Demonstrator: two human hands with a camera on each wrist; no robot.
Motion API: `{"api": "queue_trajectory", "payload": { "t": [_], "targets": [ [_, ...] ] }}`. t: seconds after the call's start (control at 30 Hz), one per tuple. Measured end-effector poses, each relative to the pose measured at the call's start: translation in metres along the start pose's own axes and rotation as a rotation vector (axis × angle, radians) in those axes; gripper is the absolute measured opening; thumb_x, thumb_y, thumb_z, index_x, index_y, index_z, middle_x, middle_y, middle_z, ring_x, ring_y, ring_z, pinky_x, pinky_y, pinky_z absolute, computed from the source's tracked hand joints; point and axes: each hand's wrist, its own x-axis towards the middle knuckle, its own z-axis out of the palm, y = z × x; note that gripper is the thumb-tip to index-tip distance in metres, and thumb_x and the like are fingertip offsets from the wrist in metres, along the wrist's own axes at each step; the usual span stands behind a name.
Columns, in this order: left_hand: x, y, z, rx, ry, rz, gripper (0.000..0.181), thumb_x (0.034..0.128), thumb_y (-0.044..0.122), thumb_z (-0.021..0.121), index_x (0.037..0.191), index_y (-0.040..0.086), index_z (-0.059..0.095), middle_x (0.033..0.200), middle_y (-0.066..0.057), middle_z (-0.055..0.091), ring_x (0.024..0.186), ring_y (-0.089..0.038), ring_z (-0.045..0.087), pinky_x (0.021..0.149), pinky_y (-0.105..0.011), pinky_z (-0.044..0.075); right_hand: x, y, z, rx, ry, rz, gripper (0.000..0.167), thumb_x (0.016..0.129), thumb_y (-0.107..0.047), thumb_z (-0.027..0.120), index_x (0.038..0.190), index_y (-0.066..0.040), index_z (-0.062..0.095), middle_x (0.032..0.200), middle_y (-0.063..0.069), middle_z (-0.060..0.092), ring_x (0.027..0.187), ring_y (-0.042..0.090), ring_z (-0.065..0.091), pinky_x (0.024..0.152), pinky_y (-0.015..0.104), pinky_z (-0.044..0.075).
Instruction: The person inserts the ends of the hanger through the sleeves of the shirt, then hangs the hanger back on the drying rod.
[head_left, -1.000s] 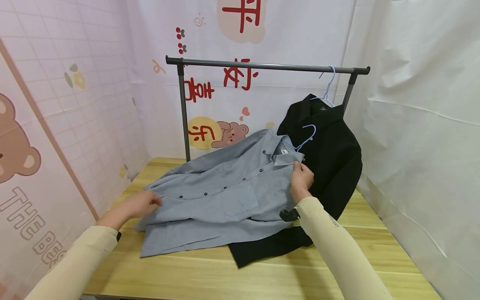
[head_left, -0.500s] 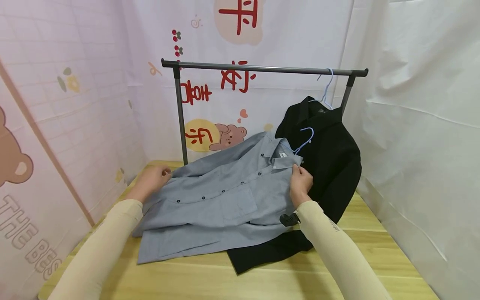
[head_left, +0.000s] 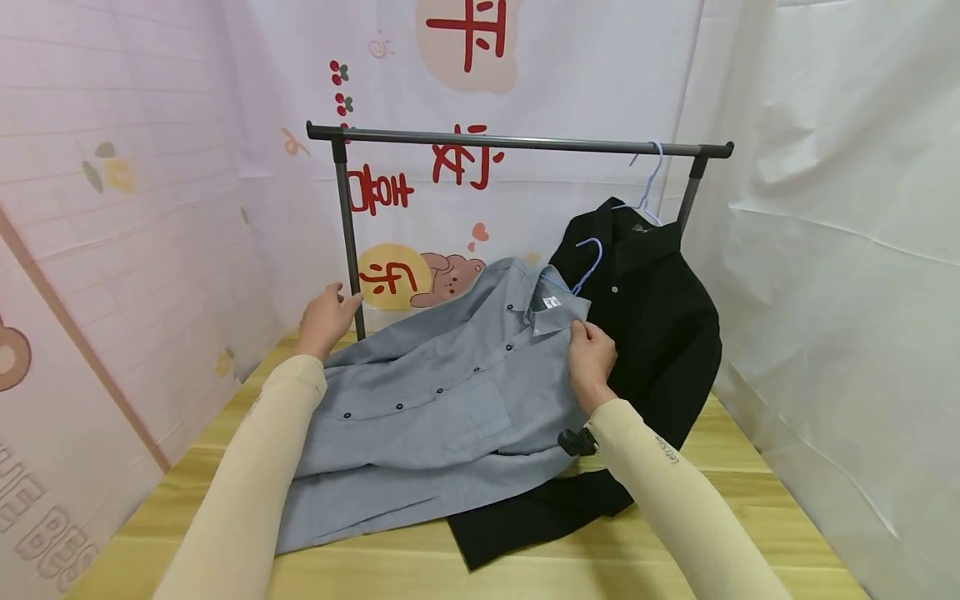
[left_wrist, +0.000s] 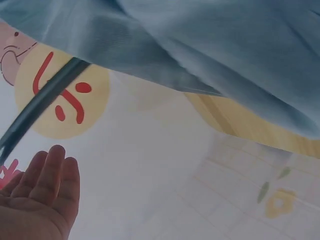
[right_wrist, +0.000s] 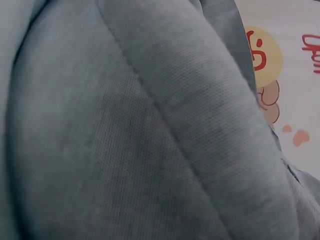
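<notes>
A grey-blue button-up shirt (head_left: 420, 400) lies slanted across the table, its collar raised toward the rack. From its neck rises the hook of a light-blue hanger (head_left: 590, 267). My right hand (head_left: 591, 358) pinches the shirt by the shoulder just below the collar; in the right wrist view the shirt's cloth (right_wrist: 150, 125) hides that hand. My left hand (head_left: 327, 321) is raised past the shirt's far left edge, in front of the rack's left post. Its fingers (left_wrist: 50, 175) are extended in the left wrist view, apart from the cloth and holding nothing.
A dark metal clothes rack (head_left: 525, 142) stands at the back. On its right end hangs a black shirt (head_left: 652, 308) on another light-blue hanger (head_left: 651, 179); its sleeve trails onto the wooden table (head_left: 390, 567), partly under the grey-blue shirt. Printed cloth walls (head_left: 187, 250) enclose the table.
My left hand has gone from the shirt's lower left part up and away toward the rack post, its fingers opening out. The right hand keeps its pinch; the collar and hanger hook shift slightly left.
</notes>
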Motion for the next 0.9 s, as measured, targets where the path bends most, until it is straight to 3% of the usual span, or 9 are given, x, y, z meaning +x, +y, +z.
{"api": "queue_trajectory", "payload": {
  "t": [0.17,0.33,0.63,0.9],
  "targets": [
    [0.011,0.008,0.003,-0.039,0.071,0.03,0.054,0.1065,0.033,0.042,0.144,-0.006,0.042,0.132,-0.028,0.055,0.117,-0.044,0.054,0.097,-0.055,0.043,0.006,-0.026,0.01,-0.056,-0.029,-0.133,0.04,0.101,-0.025,0.056,0.064,-0.011,0.047,0.06,0.002,0.035,0.055,0.022,0.037,0.053,0.034,0.03],
    [0.018,0.015,0.005,-0.009,0.133,0.026,0.04,0.1072,0.026,0.044,0.128,-0.006,0.057,0.117,-0.026,0.063,0.102,-0.043,0.059,0.086,-0.053,0.046,0.01,-0.058,0.02,-0.08,-0.055,-0.217,0.038,0.101,-0.024,0.055,0.066,-0.01,0.051,0.059,0.003,0.038,0.055,0.021,0.04,0.052,0.033,0.031],
    [0.02,0.017,0.0,0.027,0.082,-0.009,0.039,0.1074,0.025,0.043,0.132,-0.003,0.056,0.128,-0.026,0.059,0.113,-0.044,0.057,0.092,-0.056,0.045,0.019,-0.122,0.03,-0.144,-0.078,-0.363,0.042,0.104,-0.023,0.053,0.065,-0.009,0.047,0.059,0.005,0.037,0.055,0.022,0.04,0.056,0.032,0.03],
    [0.021,0.017,0.0,0.043,0.058,-0.028,0.037,0.1078,0.027,0.043,0.127,-0.002,0.058,0.123,-0.024,0.061,0.111,-0.042,0.057,0.09,-0.054,0.046,0.023,-0.169,0.045,-0.214,-0.076,-0.46,0.045,0.103,-0.023,0.052,0.061,-0.012,0.04,0.057,0.004,0.037,0.055,0.023,0.041,0.058,0.032,0.03]
  ]
}}
